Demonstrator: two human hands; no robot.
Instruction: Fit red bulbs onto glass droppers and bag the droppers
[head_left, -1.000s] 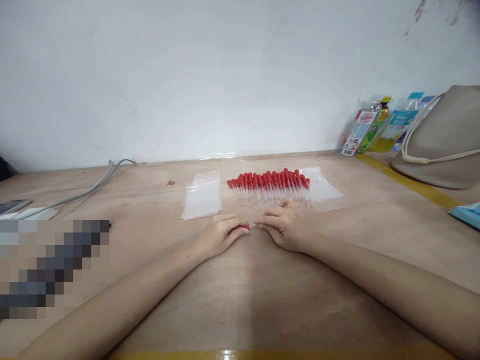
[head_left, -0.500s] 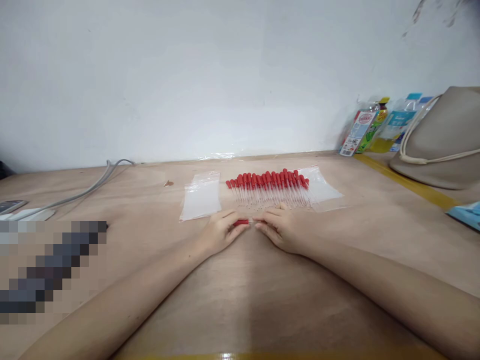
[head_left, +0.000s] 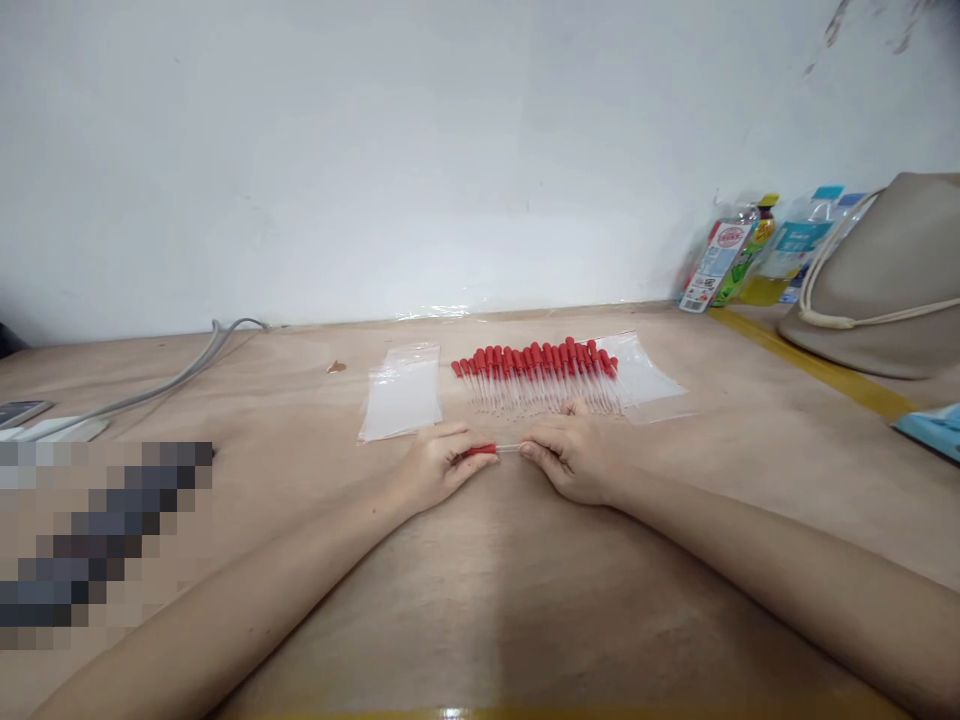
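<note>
A dropper (head_left: 508, 448) with a red rubber bulb and a clear thin tube lies level between my hands. My left hand (head_left: 447, 462) is closed around the red bulb end. The fingers of my right hand (head_left: 564, 455) pinch the clear tube, and its far tip is hidden in that hand. Just beyond my hands is a row of several red-bulbed droppers (head_left: 536, 368), bulbs toward the wall and tubes toward me. Left of the row lies a stack of clear plastic bags (head_left: 403, 393); another clear bag (head_left: 646, 370) lies at its right end.
Bottles (head_left: 795, 245) and a carton (head_left: 716, 265) stand at the back right beside a beige bag (head_left: 892, 280). A blue packet (head_left: 934, 430) lies at the right edge. A grey cable (head_left: 180, 378) runs across the left side. The wall bounds the table behind.
My right hand has shifted slightly right along the dropper, and more of the clear tube shows between my hands. My left hand has barely moved, still on the red bulb.
</note>
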